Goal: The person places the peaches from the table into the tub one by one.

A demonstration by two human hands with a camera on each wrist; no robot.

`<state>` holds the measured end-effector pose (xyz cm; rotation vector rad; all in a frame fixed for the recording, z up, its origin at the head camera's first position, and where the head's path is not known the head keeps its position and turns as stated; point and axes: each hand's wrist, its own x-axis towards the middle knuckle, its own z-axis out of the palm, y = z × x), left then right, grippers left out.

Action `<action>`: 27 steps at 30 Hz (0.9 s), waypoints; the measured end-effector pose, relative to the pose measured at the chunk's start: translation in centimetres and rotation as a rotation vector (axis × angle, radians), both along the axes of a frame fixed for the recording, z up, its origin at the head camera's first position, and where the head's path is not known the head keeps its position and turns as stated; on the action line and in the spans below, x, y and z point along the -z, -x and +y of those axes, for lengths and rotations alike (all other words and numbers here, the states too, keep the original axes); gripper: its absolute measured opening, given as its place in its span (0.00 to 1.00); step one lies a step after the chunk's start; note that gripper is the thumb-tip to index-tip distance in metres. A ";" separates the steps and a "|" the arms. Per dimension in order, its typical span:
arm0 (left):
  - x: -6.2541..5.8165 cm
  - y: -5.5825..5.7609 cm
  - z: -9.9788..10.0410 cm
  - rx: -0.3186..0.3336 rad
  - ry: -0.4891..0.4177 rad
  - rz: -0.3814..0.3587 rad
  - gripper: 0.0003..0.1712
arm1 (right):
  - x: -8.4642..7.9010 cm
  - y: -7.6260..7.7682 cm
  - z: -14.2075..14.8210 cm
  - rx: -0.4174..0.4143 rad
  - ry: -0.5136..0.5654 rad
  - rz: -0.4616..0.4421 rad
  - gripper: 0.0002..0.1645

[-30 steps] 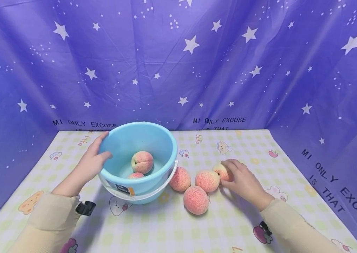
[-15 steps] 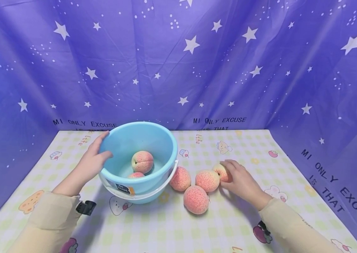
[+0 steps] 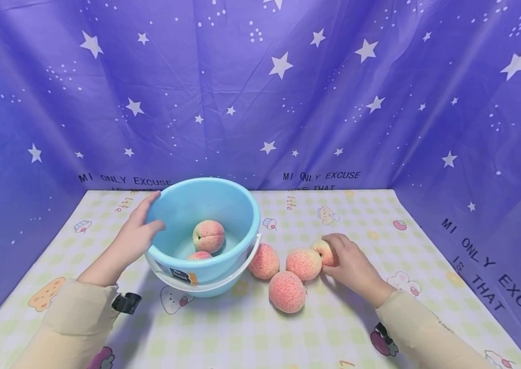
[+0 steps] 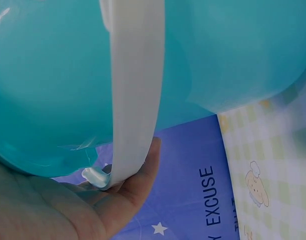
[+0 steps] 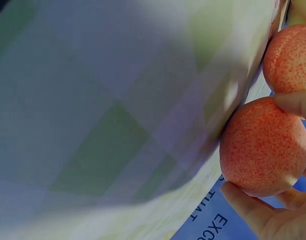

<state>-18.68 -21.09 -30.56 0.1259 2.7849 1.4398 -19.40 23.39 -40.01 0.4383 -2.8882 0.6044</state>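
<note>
My left hand (image 3: 133,238) grips the rim of a light blue bucket (image 3: 237,215), thumb inside and fingers outside. The left wrist view shows the bucket's white handle (image 4: 135,90) crossing in front of those fingers. Inside the bucket lie two peaches, one whole in view (image 3: 209,236), the other peach (image 3: 199,255) partly hidden by the near rim. On the table, my right hand (image 3: 353,264) holds a pink and yellow peach (image 3: 320,250) between thumb and fingers; the right wrist view shows this peach (image 5: 265,147) close to the tablecloth.
Between bucket and right hand, three more peaches cluster: a peach near the bucket (image 3: 264,261), a middle peach (image 3: 304,264) beside the held one, and a front peach (image 3: 287,292). A checked tablecloth (image 3: 186,333) covers the table. A purple star-patterned curtain (image 3: 242,92) encloses the back and sides.
Hardly anything differs. The right hand's fingers have closed slightly around the peach; the left hand, the bucket and the other peaches have stayed in place.
</note>
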 end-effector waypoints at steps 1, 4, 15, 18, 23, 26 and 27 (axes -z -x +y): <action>0.0 0.0 0.0 0.000 0.002 -0.001 0.47 | 0.0 0.0 0.0 -0.001 0.001 0.002 0.39; 0.1 0.0 0.0 -0.001 0.004 -0.002 0.47 | 0.0 0.0 0.1 -0.007 -0.001 0.014 0.39; 0.1 0.1 -0.1 0.002 0.008 0.002 0.47 | -0.5 0.0 0.5 0.004 -0.013 0.025 0.38; 0.1 0.1 -0.1 0.003 0.006 0.004 0.47 | -0.7 0.0 0.6 0.012 -0.013 0.016 0.38; 0.1 0.1 0.0 0.004 0.002 0.009 0.47 | -1.1 0.0 0.8 0.010 -0.007 0.016 0.40; 0.0 0.0 0.0 0.003 0.003 0.008 0.47 | -1.4 0.0 0.9 0.000 -0.002 0.025 0.40; 0.0 0.0 0.0 0.002 0.004 0.006 0.47 | -1.4 0.0 0.9 -0.002 0.000 0.026 0.40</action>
